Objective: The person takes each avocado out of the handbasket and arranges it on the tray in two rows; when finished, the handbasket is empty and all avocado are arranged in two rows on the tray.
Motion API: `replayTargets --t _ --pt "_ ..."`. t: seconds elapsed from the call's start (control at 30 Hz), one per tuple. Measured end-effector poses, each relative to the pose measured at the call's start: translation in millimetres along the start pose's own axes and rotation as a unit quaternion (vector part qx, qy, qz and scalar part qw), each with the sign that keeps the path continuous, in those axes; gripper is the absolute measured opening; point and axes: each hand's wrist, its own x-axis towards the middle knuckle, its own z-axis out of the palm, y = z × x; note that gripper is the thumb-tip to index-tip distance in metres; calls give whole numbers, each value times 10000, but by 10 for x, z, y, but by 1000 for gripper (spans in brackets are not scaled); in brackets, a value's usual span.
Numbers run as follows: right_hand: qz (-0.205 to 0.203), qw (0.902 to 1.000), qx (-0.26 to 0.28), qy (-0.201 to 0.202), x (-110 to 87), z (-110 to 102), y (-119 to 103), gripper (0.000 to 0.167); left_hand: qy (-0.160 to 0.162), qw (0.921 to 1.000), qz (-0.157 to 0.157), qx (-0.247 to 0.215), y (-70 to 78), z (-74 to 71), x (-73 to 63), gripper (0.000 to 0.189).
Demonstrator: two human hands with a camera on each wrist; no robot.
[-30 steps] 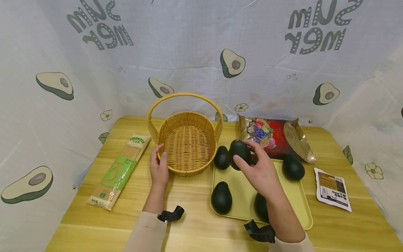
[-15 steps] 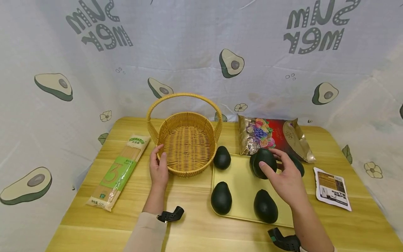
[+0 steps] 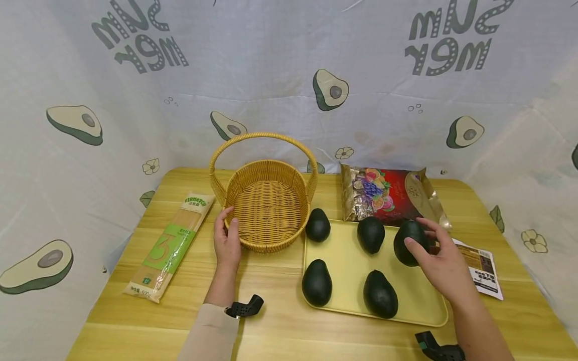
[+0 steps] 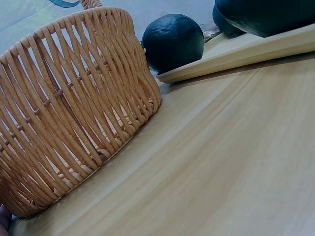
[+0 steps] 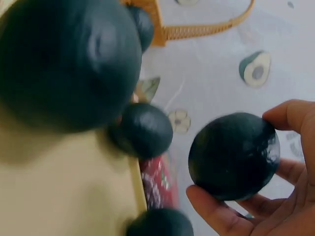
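In the head view, my right hand [image 3: 444,260] grips a dark green avocado [image 3: 411,243] over the right side of a yellow tray [image 3: 343,271], thumb on the near side. The right wrist view shows this avocado [image 5: 234,156] between thumb and fingers, with nothing under it in that view. Several more dark avocados lie on the tray, including one at the front left [image 3: 317,283] and one at the back middle [image 3: 371,234]. My left hand [image 3: 228,245] holds the near left side of a wicker basket [image 3: 266,245]; only a bit of it shows in the left wrist view.
Left of the basket lies a packet of noodles [image 3: 173,245]. Behind the tray is a red and gold bag [image 3: 393,193]. A white pouch [image 3: 485,271] is partly behind my right arm. A printed curtain [image 3: 271,65] hangs behind the wooden table [image 3: 271,321].
My right hand has carried its avocado rightward across the tray. The back middle avocado, and the front one once behind my arm, now show fully. My left hand stays at the basket.
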Motion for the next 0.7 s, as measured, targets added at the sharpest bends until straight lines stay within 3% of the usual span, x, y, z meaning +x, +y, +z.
replayTargets --t 0.47,0.7 --pt "406 9922 -800 -863 -91 -204 463 73 -16 10000 -81 21 13 -3 -11 39" --pt "346 9875 -1105 -1066 -161 -237 627 66 -44 10000 -29 37 30 -8 -11 40"
